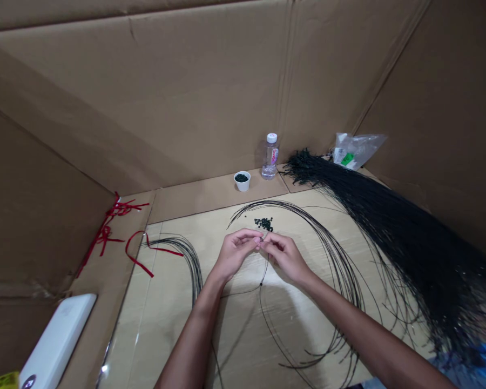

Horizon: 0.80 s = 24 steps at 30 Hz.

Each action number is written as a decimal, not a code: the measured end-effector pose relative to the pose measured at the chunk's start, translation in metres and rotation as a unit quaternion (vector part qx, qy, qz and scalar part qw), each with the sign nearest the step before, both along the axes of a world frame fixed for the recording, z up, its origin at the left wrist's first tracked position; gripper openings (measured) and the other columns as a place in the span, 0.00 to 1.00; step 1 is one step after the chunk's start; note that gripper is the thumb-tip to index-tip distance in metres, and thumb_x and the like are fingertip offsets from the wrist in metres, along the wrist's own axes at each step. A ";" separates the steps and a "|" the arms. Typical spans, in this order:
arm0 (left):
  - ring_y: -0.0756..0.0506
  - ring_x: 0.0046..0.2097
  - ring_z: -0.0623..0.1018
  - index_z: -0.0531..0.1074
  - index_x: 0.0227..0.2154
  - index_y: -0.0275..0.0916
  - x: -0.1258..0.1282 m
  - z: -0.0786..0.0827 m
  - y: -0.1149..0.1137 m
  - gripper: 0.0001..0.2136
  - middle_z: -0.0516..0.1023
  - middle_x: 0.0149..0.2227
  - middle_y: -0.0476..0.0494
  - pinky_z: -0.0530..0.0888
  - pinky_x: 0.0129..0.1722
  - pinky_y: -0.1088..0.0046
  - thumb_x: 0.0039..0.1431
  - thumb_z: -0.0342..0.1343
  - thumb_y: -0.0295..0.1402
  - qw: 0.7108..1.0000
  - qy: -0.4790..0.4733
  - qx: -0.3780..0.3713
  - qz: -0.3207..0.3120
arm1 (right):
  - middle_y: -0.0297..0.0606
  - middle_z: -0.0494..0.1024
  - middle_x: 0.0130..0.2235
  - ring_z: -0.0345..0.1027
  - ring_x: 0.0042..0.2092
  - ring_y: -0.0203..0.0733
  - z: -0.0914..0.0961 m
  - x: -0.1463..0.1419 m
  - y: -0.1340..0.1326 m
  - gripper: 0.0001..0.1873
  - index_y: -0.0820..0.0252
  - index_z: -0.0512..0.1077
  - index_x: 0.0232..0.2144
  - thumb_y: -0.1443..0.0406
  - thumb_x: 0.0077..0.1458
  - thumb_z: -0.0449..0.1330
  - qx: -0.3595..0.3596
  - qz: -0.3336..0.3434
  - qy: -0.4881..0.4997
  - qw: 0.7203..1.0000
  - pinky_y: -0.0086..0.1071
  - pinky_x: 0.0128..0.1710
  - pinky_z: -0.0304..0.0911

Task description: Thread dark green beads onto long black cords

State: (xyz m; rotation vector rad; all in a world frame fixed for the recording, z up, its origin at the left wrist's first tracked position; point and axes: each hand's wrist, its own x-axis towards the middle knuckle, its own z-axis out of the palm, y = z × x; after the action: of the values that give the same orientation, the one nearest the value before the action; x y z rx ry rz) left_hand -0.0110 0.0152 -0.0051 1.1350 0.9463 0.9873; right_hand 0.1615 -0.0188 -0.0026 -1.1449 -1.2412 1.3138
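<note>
Pale board surface (174, 329): left hand (235, 254) and right hand (285, 258) pinched narrowly on a thin black cord (264, 268) trailing toward the body; black beads (264, 223) lay just beyond the grip.

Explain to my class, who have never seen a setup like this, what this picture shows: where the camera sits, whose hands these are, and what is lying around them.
This picture comes from a camera worn on a person's head, looking forward and down, so the two bare arms reaching in are that person's own. No machine is involved. The left hand and right hand meet at the fingertips above a pale board; whatever they pinch is too small to make out. Thin black cords loop across the board, near a small heap of dark beads. Further back stand a white cup of dark beads and a plastic water bottle. A thick bundle of black cords lies to the right, and red cords lie to the left.
</note>
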 end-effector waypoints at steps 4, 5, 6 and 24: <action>0.45 0.38 0.82 0.86 0.39 0.37 0.000 0.001 0.000 0.15 0.86 0.37 0.39 0.78 0.43 0.68 0.54 0.75 0.42 1.000 -0.003 0.000 -0.002 | 0.28 0.62 0.21 0.51 0.25 0.36 -0.002 0.000 0.000 0.16 0.57 0.69 0.23 0.57 0.60 0.63 -0.005 0.000 0.002 1.000 0.33 0.27 0.46; 0.45 0.38 0.82 0.86 0.39 0.37 0.000 0.002 0.000 0.15 0.86 0.36 0.39 0.78 0.43 0.68 0.54 0.75 0.42 1.000 -0.002 0.001 -0.003 | 0.28 0.62 0.21 0.51 0.25 0.36 -0.003 0.000 0.000 0.16 0.56 0.69 0.23 0.57 0.60 0.63 -0.007 0.000 0.002 1.000 0.33 0.27 0.46; 0.44 0.38 0.82 0.86 0.39 0.37 0.000 0.002 0.000 0.15 0.86 0.36 0.39 0.78 0.43 0.68 0.54 0.75 0.42 1.000 0.000 0.001 -0.004 | 0.28 0.61 0.21 0.51 0.25 0.36 -0.004 0.000 0.001 0.17 0.56 0.68 0.23 0.57 0.60 0.63 -0.008 0.000 0.002 1.000 0.33 0.27 0.46; 0.46 0.37 0.82 0.84 0.39 0.37 0.000 0.004 -0.001 0.15 0.86 0.36 0.41 0.78 0.42 0.69 0.54 0.76 0.40 1.000 -0.016 -0.001 -0.006 | 0.28 0.63 0.21 0.51 0.24 0.35 -0.004 -0.001 0.001 0.16 0.56 0.68 0.22 0.58 0.59 0.63 -0.020 0.000 0.012 1.000 0.33 0.27 0.46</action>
State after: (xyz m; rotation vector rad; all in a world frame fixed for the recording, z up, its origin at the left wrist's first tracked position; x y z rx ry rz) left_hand -0.0107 0.0141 -0.0010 1.1182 0.9132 0.9923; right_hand 0.1605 -0.0175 -0.0065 -1.1533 -1.2024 1.3542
